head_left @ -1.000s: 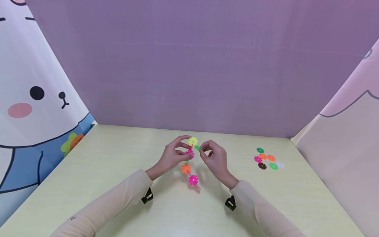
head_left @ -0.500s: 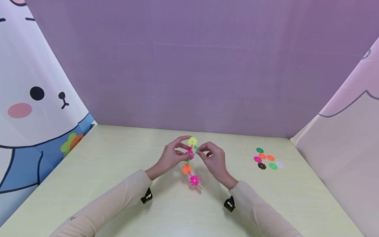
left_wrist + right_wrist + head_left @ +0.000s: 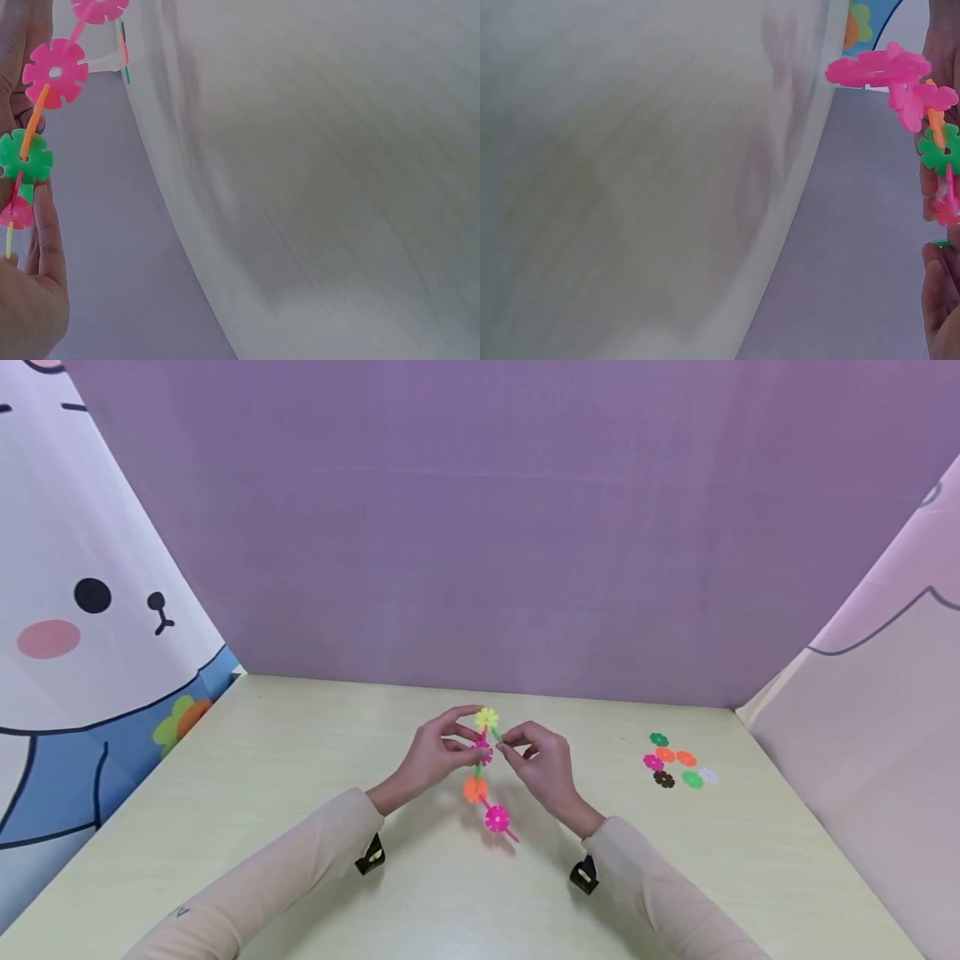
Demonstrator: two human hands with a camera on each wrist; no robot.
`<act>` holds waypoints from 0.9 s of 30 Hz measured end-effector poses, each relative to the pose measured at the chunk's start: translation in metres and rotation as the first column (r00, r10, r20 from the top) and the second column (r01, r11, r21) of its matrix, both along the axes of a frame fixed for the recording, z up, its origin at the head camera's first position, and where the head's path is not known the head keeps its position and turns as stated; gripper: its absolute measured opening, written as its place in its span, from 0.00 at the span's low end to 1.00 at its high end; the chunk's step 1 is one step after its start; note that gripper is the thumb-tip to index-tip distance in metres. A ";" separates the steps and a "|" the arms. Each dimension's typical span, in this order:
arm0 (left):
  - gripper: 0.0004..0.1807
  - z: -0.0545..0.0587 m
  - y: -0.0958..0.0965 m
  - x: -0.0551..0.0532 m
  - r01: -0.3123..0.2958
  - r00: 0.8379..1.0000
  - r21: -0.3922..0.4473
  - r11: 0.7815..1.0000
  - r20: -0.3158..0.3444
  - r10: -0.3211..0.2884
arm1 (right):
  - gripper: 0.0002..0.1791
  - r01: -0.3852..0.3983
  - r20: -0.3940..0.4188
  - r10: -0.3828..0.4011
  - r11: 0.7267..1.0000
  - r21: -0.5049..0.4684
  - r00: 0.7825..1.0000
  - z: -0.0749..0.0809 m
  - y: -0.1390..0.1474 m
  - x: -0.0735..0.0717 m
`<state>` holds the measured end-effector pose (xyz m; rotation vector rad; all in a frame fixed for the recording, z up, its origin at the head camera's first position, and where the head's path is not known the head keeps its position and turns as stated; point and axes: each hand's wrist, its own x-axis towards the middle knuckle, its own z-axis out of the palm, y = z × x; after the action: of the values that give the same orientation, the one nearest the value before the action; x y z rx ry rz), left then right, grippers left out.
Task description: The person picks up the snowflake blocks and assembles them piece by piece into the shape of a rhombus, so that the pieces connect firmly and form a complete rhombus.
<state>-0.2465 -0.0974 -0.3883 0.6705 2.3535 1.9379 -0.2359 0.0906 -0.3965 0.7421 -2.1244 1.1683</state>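
Observation:
A chain of notched plastic snowflake discs hangs above the table in the head view. My left hand (image 3: 435, 747) pinches it at a pink disc (image 3: 483, 754), one finger reaching up behind the yellow disc (image 3: 487, 719). Below hang an orange disc (image 3: 475, 790) and a lower pink disc (image 3: 497, 818), with discs seen edge-on between them. My right hand (image 3: 543, 764) pinches a green disc (image 3: 497, 734), edge-on against the yellow one; how far they interlock is too small to tell. In the left wrist view, another green disc (image 3: 26, 156) shows its face within the chain.
Several loose discs lie flat at the table's right, among them a brown disc (image 3: 663, 779) and a white disc (image 3: 708, 775). A purple backdrop (image 3: 480, 543) rises behind the pale table (image 3: 315, 727). Printed curtains flank both sides.
The green disc in my right hand has turned more upright against the yellow disc, and the right hand has shifted slightly left and down. The chain's lower end has swung a little to the right.

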 end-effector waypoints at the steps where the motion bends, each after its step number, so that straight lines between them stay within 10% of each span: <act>1: 0.34 -0.001 0.000 0.000 -0.002 1.000 -0.002 1.000 0.002 0.002 | 0.05 0.005 -0.002 -0.005 1.000 -0.002 1.000 0.000 0.000 0.000; 14: 0.32 0.021 0.005 0.018 0.019 1.000 0.021 1.000 0.021 -0.020 | 0.08 0.027 -0.025 -0.029 0.997 -0.070 0.999 -0.001 -0.002 -0.002; 27: 0.32 0.005 0.007 0.006 0.032 0.999 0.031 0.999 -0.005 -0.032 | 0.07 0.008 0.038 -0.004 0.993 -0.117 0.999 0.016 -0.010 0.014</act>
<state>-0.2401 -0.0903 -0.3830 0.7103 2.3056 1.9655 -0.2223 0.0808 -0.3808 0.6650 -2.0673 1.3010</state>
